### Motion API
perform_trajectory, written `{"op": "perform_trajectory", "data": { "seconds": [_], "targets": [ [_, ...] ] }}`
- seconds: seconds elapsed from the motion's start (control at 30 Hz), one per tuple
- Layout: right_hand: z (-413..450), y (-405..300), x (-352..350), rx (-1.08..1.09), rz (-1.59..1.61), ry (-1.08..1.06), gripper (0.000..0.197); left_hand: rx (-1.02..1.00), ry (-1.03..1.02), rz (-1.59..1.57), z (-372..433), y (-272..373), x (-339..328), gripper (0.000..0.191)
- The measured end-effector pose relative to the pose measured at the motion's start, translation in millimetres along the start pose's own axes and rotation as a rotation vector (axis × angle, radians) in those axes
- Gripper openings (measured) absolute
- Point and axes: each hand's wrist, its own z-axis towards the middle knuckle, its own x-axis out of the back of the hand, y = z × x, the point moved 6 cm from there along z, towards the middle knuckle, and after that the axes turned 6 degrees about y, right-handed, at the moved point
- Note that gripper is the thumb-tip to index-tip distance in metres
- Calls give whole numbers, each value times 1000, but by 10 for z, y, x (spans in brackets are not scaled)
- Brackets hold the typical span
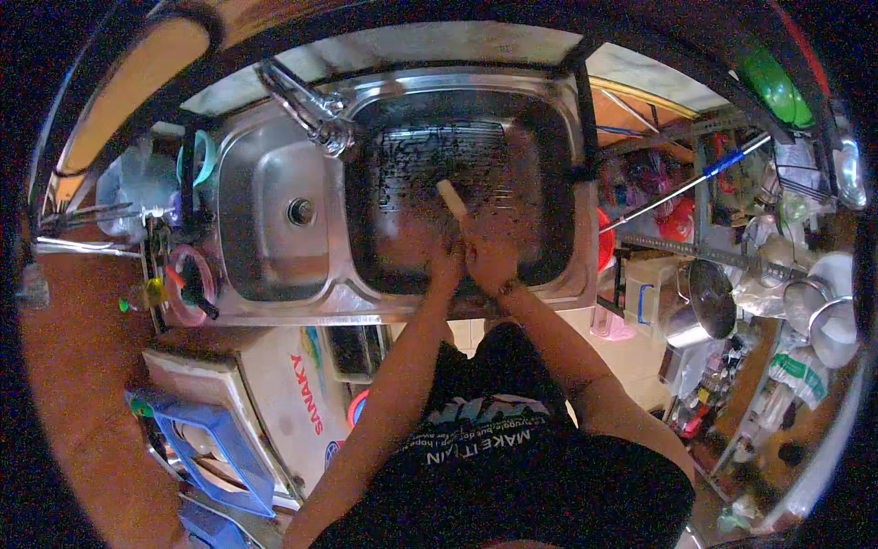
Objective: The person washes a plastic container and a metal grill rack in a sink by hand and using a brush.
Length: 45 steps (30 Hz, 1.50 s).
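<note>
Both hands are low inside the right basin (566, 226) of a stainless steel double sink. A pale, narrow, straight-sided object (451, 197), perhaps a handle, sticks out beyond my right hand (490, 257), whose fingers are closed around its near end. Close beside it, almost touching, is my left hand (444, 259); its fingers are dim and blurred, so what it holds cannot be told. Under and beyond the hands lies a dark ribbed rack or tray (442, 141), strewn with black specks.
A chrome faucet (312, 120) reaches over the divider from the back. The left basin (274, 226) has a drain (300, 211). At right are a metal pole (675, 199) and a large pot (699, 309). A white chest freezer (274, 384) bearing a blue basket (212, 453) stands at left.
</note>
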Motion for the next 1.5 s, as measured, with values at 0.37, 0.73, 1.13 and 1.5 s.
{"op": "perform_trajectory", "data": {
  "seconds": [0.37,0.73,1.13,1.5],
  "targets": [
    [904,754,-136,-233,-109,-137,50,190,-96,-43,-213,966,-401,14],
    [1353,628,127,93,-164,64,53,118,64,42,-263,875,-390,25],
    [463,51,78,444,45,-189,52,173,187,213,-235,237,7,37],
    [998,-579,-207,365,89,-119,48,53,118,330,-165,429,-160,41]
  ]
}}
